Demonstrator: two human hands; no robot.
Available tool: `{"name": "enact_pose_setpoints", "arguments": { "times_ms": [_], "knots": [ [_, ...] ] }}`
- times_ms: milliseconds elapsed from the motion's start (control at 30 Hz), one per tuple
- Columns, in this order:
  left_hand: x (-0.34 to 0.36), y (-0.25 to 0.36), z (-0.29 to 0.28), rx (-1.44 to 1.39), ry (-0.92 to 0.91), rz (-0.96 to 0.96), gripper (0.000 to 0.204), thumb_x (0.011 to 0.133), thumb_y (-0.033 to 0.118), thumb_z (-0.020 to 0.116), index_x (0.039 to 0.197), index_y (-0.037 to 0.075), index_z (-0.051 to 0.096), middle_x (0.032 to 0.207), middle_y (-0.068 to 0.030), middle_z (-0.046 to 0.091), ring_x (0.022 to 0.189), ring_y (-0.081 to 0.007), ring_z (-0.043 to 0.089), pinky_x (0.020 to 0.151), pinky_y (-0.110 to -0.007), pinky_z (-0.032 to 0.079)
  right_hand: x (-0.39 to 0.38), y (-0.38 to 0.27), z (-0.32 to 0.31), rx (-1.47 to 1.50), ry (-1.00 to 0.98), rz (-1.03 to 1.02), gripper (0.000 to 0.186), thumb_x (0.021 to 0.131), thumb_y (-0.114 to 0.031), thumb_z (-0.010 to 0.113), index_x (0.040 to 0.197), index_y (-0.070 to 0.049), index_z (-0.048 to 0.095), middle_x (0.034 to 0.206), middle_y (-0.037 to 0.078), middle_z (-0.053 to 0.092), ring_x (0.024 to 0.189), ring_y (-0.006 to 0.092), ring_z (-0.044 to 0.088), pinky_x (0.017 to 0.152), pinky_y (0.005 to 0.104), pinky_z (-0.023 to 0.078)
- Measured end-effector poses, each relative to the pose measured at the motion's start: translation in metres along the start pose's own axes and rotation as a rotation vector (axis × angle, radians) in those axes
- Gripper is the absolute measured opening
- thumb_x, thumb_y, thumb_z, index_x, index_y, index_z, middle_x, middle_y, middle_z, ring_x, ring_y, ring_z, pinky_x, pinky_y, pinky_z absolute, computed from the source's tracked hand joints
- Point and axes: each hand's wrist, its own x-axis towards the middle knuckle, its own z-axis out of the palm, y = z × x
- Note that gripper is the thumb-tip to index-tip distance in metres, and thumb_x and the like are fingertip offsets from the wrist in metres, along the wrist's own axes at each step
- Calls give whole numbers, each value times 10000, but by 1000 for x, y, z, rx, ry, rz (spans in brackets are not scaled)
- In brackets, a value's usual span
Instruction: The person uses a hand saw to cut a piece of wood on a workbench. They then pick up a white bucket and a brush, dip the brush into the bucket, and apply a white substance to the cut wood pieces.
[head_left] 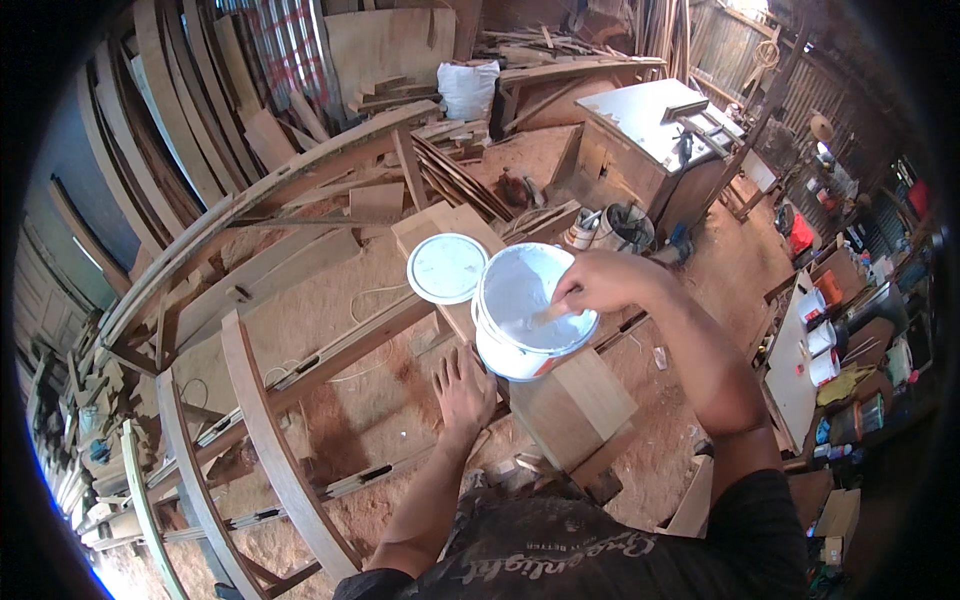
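A white bucket with pale, paint-like stuff inside stands tilted slightly in view on a wooden board. My right hand reaches over its rim from the right. The fingers are closed round a short tan stick-like tool whose lower end is down in the bucket; its exact kind is hard to make out. My left hand lies by the bucket's near left side, fingers spread, holding nothing. Beyond that hand, the bucket's round white lid rests flat on the board, beside the bucket.
Curved wooden slats lie across long rails at the left. Behind stand leaning planks and a white sack. A white-topped table is far right, with a dark pail near it. Cluttered shelves line the right.
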Motion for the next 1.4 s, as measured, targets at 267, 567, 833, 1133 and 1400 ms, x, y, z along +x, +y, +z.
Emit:
{"name": "enact_pose_setpoints", "arguments": {
  "times_ms": [267,567,833,1133,1400],
  "knots": [
    [-25,39,-5,24,-44,-16,883,1044,522,476,1616,-100,222,1537,-310,478,1448,-451,439,1233,-582,270,-39,-1,4,150,207,155,388,886,-327,820,1191,-90,791,969,129,787,857,242,744,787,376,573],
    [-26,45,-4,58,-62,-34,899,1035,544,489,1634,-68,215,1429,-312,568,1313,-455,554,1126,-562,404,-9,-16,34,-81,172,-29,308,947,-304,731,1144,-73,784,1125,148,737,1075,350,703,929,470,545],
    [-26,48,4,92,64,-98,845,1010,544,516,1631,11,305,1312,-272,623,1210,-436,594,1053,-539,462,-39,65,27,848,133,129,301,1084,-286,617,1293,-91,713,918,34,658,771,108,628,665,286,520],
    [-28,50,16,79,258,-50,467,1027,410,511,1179,-7,657,1137,-263,677,1040,-481,633,905,-546,512,-30,153,105,2061,-48,-71,489,1020,-323,722,1436,-150,531,917,-8,623,671,62,543,522,207,424],
    [-27,42,30,435,297,146,321,896,353,728,1098,105,715,1032,-167,746,821,-399,723,705,-485,589,138,368,173,1461,671,167,370,1104,-194,559,1461,-112,606,972,57,703,732,139,644,611,293,542]
  ]
}}
